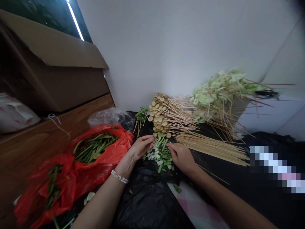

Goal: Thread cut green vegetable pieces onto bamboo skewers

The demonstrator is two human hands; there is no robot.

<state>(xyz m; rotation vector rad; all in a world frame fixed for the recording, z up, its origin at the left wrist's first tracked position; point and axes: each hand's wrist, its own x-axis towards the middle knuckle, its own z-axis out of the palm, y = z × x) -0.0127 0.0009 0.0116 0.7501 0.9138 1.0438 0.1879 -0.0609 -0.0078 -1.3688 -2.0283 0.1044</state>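
Observation:
A thin bamboo skewer (212, 174) runs through my right hand (182, 156), whose fingers are closed around it near the tip. Short green bean pieces (164, 141) sit at that tip, apparently threaded crosswise. My left hand (143, 145), wearing a beaded bracelet, pinches a green piece (155, 136) at the skewer's end; its fingertips partly cover it. Beneath both hands lies a pile of cut green pieces and white bits (163, 156) on black plastic (147, 197). Just beyond, skewered round potato-like slices (159, 114) are stacked.
Bare skewers (214, 148) lie in a bundle at right, with skewered cabbage leaves (216, 87) behind. Finished green bean skewers (142, 114) rest near the wall. At left are a red bag (114, 152) of long beans, a clear bag (111, 117) and a cardboard box (69, 86).

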